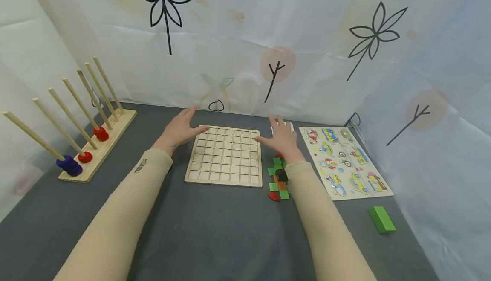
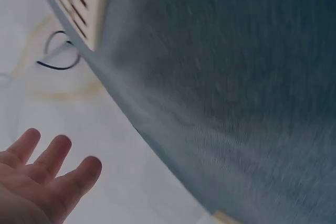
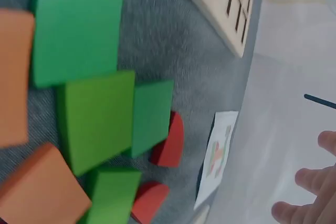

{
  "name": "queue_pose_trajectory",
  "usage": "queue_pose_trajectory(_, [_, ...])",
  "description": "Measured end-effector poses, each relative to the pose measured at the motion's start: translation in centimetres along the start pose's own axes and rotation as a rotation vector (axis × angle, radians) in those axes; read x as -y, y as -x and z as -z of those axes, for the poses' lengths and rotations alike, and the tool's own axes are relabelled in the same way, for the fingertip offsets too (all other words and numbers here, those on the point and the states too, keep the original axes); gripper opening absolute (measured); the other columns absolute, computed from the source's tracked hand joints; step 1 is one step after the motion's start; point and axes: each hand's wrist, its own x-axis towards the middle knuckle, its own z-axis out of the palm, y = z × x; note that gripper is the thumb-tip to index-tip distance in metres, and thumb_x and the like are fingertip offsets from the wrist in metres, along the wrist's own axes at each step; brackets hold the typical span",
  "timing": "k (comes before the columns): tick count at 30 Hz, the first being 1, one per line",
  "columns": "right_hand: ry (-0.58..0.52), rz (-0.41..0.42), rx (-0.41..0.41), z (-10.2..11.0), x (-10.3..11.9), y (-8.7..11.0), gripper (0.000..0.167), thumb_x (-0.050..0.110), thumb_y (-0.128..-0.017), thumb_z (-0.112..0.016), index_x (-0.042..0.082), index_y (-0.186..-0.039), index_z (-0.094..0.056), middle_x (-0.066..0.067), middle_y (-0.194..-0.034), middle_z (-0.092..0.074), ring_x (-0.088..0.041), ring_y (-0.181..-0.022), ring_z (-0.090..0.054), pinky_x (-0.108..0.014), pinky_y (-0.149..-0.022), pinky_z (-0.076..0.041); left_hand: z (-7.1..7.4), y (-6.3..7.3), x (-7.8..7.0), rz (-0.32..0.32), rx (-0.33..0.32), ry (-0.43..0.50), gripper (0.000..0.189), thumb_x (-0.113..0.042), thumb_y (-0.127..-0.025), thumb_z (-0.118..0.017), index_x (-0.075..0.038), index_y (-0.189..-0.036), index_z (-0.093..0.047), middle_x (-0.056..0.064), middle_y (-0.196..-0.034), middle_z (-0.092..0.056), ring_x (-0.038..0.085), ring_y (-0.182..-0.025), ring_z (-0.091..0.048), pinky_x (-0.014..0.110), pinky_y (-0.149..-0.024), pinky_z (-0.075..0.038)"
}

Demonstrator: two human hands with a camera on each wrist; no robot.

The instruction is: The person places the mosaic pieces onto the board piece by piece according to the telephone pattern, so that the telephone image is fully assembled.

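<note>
Both hands are spread above the table, one at each side of a square wooden grid board (image 1: 224, 157). My left hand (image 1: 180, 131) hovers by the board's upper left corner, fingers extended and thumb pointing toward it; nothing is in it. Off the board's right edge my right hand (image 1: 281, 138) is also spread and holds nothing. Below that hand lies a cluster of small blocks: green blocks (image 3: 100, 119), orange blocks (image 3: 44, 190) and red rounded pieces (image 3: 170, 142). In the head view the right wrist partly hides them. A white picture card (image 3: 217, 156) lies behind the blocks.
On the left stands a wooden rack (image 1: 111, 134) with upright pegs, carrying red rings (image 1: 101, 134) and purple rings (image 1: 70, 166). At the right are a picture puzzle board (image 1: 345, 161) and a green block (image 1: 382, 219). A printed white curtain (image 1: 230, 50) borders the table.
</note>
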Motion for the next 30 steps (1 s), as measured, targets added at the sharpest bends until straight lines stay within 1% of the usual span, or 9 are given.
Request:
queue_pose_trajectory(5, [-0.218, -0.005, 0.003, 0.1, -0.5, 1.1, 0.092, 0.061, -0.08, -0.057, 0.024, -0.15, -0.012, -0.012, -0.155, -0.008, -0.04, -0.14, -0.011, -0.066, -0.102, -0.019, -0.1, 1.3, 0.0, 0.017, -0.008, 0.173, 0.092, -0.064, -0.084, -0.048, -0.024, -0.15, 0.002, 0.02, -0.153, -0.011, 0.041, -0.138, -0.017, 0.061, -0.104, -0.022])
queue_pose_trajectory(8, [-0.382, -0.017, 0.018, 0.1, -0.8, 1.8, 0.091, 0.057, -0.081, -0.059, 0.023, -0.15, -0.01, -0.009, -0.156, -0.009, -0.033, -0.142, -0.007, -0.061, -0.106, -0.017, -0.2, 2.3, 0.0, 0.031, -0.014, 0.32, 0.088, -0.058, -0.087, -0.05, -0.023, -0.15, 0.002, 0.019, -0.153, -0.013, 0.043, -0.136, -0.021, 0.061, -0.102, -0.026])
queue_pose_trajectory(10, [-0.483, -0.027, 0.024, 0.1, -1.1, 2.3, 0.091, 0.054, -0.082, -0.06, 0.022, -0.15, -0.01, -0.007, -0.156, -0.008, -0.031, -0.142, -0.009, -0.058, -0.108, -0.018, -0.2, 3.0, 0.0, 0.044, -0.017, 0.428, 0.087, -0.055, -0.089, -0.05, -0.023, -0.15, 0.001, 0.018, -0.153, -0.014, 0.043, -0.134, -0.025, 0.06, -0.101, -0.029])
queue_pose_trajectory(12, [-0.559, -0.039, 0.03, 0.0, -1.2, 2.7, 0.091, 0.052, -0.083, -0.061, 0.022, -0.151, -0.009, -0.006, -0.156, -0.007, -0.03, -0.142, -0.011, -0.057, -0.108, -0.019, -0.2, 3.9, -0.1, 0.05, -0.019, 0.527, 0.085, -0.052, -0.089, -0.051, -0.022, -0.15, 0.001, 0.017, -0.153, -0.014, 0.044, -0.132, -0.028, 0.058, -0.1, -0.031])
queue_pose_trajectory(14, [-0.607, -0.053, 0.032, 0.0, -1.4, 3.1, 0.09, 0.051, -0.083, -0.061, 0.022, -0.151, -0.009, -0.006, -0.156, -0.005, -0.03, -0.142, -0.012, -0.057, -0.108, -0.019, -0.2, 4.7, -0.3, 0.05, -0.021, 0.594, 0.084, -0.047, -0.09, -0.052, -0.022, -0.15, 0.001, 0.017, -0.153, -0.014, 0.043, -0.132, -0.029, 0.057, -0.1, -0.031])
queue_pose_trajectory(18, [-0.687, -0.09, 0.031, 0.0, -1.8, 3.9, 0.088, 0.049, -0.084, -0.061, 0.024, -0.15, -0.009, -0.004, -0.156, -0.005, -0.033, -0.141, -0.012, -0.056, -0.108, -0.021, -0.4, 6.1, -0.7, 0.036, -0.031, 0.688, 0.08, -0.041, -0.093, -0.052, -0.023, -0.15, 0.001, 0.02, -0.152, -0.016, 0.043, -0.13, -0.032, 0.057, -0.099, -0.033])
queue_pose_trajectory(24, [-0.78, -0.142, 0.046, 0.0, -2.3, 5.2, 0.083, 0.043, -0.086, -0.061, 0.03, -0.15, -0.009, -0.002, -0.156, -0.009, -0.037, -0.137, -0.022, -0.055, -0.103, -0.03, -0.9, 8.1, -1.7, 0.05, -0.026, 0.829, 0.077, -0.033, -0.094, -0.05, -0.018, -0.15, 0.0, 0.025, -0.147, -0.024, 0.044, -0.124, -0.039, 0.057, -0.095, -0.038])
queue_pose_trajectory(26, [-0.809, -0.153, 0.054, 0.0, -2.4, 5.6, 0.083, 0.041, -0.087, -0.061, 0.03, -0.15, -0.009, -0.004, -0.156, -0.011, -0.037, -0.137, -0.024, -0.054, -0.102, -0.031, -1.0, 8.6, -1.9, 0.059, -0.022, 0.85, 0.077, -0.032, -0.094, -0.051, -0.017, -0.15, 0.0, 0.026, -0.145, -0.027, 0.045, -0.121, -0.042, 0.057, -0.094, -0.039])
queue_pose_trajectory(30, [-0.868, -0.165, 0.053, 0.0, -2.7, 6.1, 0.081, 0.035, -0.087, -0.062, 0.027, -0.15, -0.012, -0.008, -0.155, -0.013, -0.037, -0.135, -0.028, -0.054, -0.102, -0.033, -1.1, 9.2, -1.9, 0.06, 0.005, 0.847, 0.076, -0.032, -0.094, -0.051, -0.016, -0.15, -0.002, 0.027, -0.142, -0.032, 0.044, -0.116, -0.045, 0.054, -0.092, -0.042])
